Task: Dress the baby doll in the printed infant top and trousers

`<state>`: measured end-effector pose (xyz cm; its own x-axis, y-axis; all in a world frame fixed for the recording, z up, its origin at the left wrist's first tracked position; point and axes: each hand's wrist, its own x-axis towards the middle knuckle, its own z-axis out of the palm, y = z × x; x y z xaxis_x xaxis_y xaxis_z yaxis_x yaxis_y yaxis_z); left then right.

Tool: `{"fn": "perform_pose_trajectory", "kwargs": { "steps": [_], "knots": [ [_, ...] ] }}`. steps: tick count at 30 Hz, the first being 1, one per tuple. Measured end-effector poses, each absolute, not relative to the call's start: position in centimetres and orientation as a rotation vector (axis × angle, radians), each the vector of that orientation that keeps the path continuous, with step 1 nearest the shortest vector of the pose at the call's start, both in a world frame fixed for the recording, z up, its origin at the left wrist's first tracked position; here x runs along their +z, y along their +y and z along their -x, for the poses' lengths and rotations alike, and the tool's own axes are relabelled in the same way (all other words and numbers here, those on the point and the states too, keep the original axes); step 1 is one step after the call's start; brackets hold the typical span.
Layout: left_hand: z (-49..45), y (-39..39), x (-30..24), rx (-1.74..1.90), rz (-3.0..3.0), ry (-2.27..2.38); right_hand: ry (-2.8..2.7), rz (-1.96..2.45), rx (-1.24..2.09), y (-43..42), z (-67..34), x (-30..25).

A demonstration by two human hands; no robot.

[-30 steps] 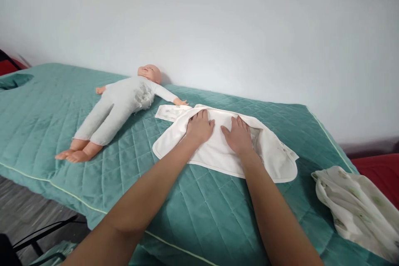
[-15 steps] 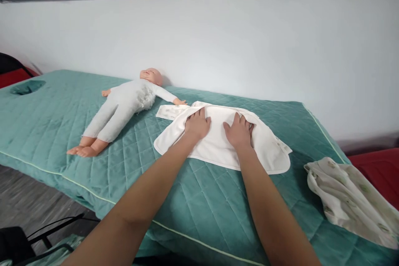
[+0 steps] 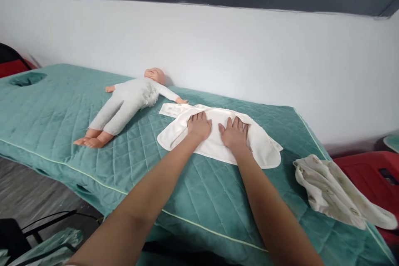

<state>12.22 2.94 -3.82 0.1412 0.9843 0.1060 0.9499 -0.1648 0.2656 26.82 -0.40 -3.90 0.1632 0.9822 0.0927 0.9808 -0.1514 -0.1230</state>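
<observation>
A white baby garment (image 3: pixel 215 135) lies spread on the green quilted bed cover (image 3: pixel 199 191), its front flaps folded partly outward. My left hand (image 3: pixel 200 126) rests flat on its left part, fingers stretched toward the wall. On the right part lies my right hand (image 3: pixel 234 134), palm down with the fingers apart, its far side against a raised fold of cloth. Neither hand grips anything. Left of the garment, a baby doll (image 3: pixel 132 102) in a white cloth body lies on its back, one hand by the garment's sleeve (image 3: pixel 173 109).
A crumpled white printed cloth (image 3: pixel 332 189) lies at the bed's right end, hanging over the edge. Beyond it stands a red chair (image 3: pixel 368 170). A white wall (image 3: pixel 218 54) runs behind the bed. The cover has a face hole (image 3: pixel 28 79) at the far left.
My right hand has slid slightly left on the garment, toward my left hand. The whole view has shifted a little; the doll and the printed cloth lie as before.
</observation>
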Motion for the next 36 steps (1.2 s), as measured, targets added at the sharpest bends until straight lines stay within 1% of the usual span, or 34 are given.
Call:
{"fn": "perform_pose_trajectory", "kwargs": {
  "steps": [5, 14, 22, 27, 31, 33, 36],
  "knots": [
    [-12.1, 0.8, -4.5, 0.355, -2.403, 1.873, -2.066, 2.186, 0.002, -1.7, -26.8, -4.2],
    [-11.6, -2.8, -4.2, 0.338, -2.432, 1.827, -2.177, 2.124, -0.024, -5.2, -26.1, -4.1],
    [-9.9, -8.2, -4.3, 0.412, -2.514, 1.779, -2.232, 1.974, -0.060, -10.8, -26.5, -3.9],
    [-6.9, -14.0, -4.3, 0.492, -2.633, 1.617, -2.223, 1.838, -0.113, -16.5, -26.6, -4.6],
    [-3.1, -18.8, -4.9, 0.537, -2.688, 1.549, -2.246, 1.687, -0.170, -21.8, -27.2, -6.6],
    [-0.5, -20.4, -5.5, 0.569, -2.769, 1.426, -2.258, 1.607, -0.161, -24.0, -27.6, -7.4],
    [4.3, -21.4, -6.3, 0.758, -2.807, 1.310, -2.235, 1.436, -0.084, -25.1, -27.0, -6.8]
  ]
}}
